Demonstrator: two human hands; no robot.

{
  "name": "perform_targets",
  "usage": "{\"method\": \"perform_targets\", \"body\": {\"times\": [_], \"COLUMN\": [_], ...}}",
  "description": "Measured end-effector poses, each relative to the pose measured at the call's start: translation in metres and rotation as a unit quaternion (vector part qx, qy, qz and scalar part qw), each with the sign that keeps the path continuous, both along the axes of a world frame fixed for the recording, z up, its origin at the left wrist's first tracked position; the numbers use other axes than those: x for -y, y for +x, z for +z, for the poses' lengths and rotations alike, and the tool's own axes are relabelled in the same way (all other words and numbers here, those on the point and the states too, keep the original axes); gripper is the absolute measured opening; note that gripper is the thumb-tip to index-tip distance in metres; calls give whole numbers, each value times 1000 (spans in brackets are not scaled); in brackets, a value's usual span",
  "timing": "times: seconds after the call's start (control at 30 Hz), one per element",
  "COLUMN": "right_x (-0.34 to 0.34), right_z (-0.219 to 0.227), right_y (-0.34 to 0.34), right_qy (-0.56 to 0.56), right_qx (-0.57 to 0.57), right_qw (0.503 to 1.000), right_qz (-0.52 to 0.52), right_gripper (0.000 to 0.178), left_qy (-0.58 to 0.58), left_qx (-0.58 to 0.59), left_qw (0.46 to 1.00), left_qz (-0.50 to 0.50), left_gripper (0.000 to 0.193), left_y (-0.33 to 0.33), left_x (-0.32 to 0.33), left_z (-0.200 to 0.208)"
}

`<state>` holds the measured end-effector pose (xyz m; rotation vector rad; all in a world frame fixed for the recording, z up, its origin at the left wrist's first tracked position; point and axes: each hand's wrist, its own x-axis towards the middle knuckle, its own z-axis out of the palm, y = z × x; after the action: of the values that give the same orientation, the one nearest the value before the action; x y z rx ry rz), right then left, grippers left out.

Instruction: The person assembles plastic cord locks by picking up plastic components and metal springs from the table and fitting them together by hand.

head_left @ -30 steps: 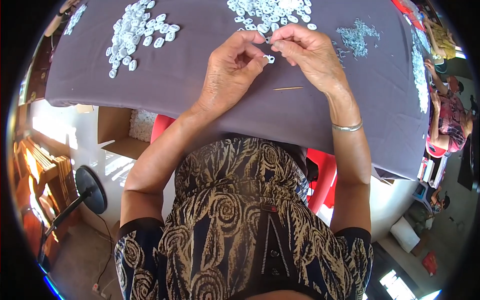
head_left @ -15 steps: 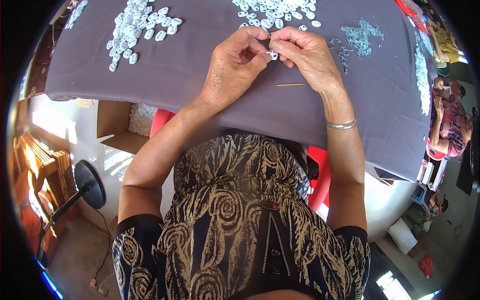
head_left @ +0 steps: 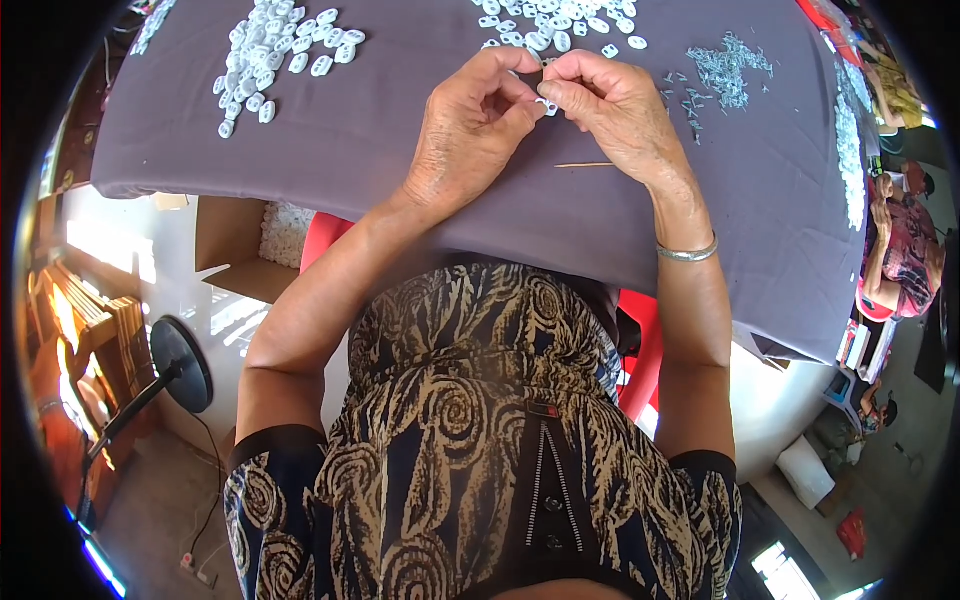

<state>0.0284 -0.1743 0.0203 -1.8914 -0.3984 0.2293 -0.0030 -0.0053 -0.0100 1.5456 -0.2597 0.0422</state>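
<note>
Over the cloth-covered table, my left hand [head_left: 478, 125] pinches a small white plastic piece with holes [head_left: 549, 106] between thumb and fingers. My right hand [head_left: 615, 112], with a silver bangle at the wrist, meets it fingertip to fingertip. Its thumb and forefinger are closed at the white piece, and whatever they hold is hidden. Just below the right hand lies a thin wooden stick [head_left: 582, 164], its right end by the palm. To the right is a scattered pile of small silvery screws [head_left: 728, 75]. Beyond my hands is a heap of similar white pieces [head_left: 562, 15].
Another heap of white oval pieces [head_left: 262, 62] lies on the left of the dark tablecloth [head_left: 330, 130]. An open cardboard box [head_left: 228, 235] with white pieces stands below the table's edge. Off to the right sits another person [head_left: 900, 235] in a checked top.
My hands keep the same pinch at the white piece, with only slight finger movement. The whole view has shifted a little, and the right hand now sits closer to the stick's right end.
</note>
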Motion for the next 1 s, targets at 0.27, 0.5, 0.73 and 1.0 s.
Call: {"method": "perform_targets", "body": {"times": [0.27,0.5,0.73,1.0], "right_x": [-5,-4,-9,-8], "right_z": [4,6,7,7], "right_y": [-2,-3,-9,-9], "right_qy": [-87,-118,-134,-123], "right_qx": [87,115,140,103], "right_qw": [992,986,981,987], "right_qz": [-4,10,-12,-21], "right_gripper": [13,14,17,19], "left_qy": [7,23,20,32], "left_qx": [8,10,3,1], "left_qw": [1000,1000,999,999], "left_qz": [8,10,39,31], "left_gripper": [32,29,31,31], "left_y": [-1,-1,-2,0], "left_x": [0,2,4,2], "left_z": [0,1,-3,1]}}
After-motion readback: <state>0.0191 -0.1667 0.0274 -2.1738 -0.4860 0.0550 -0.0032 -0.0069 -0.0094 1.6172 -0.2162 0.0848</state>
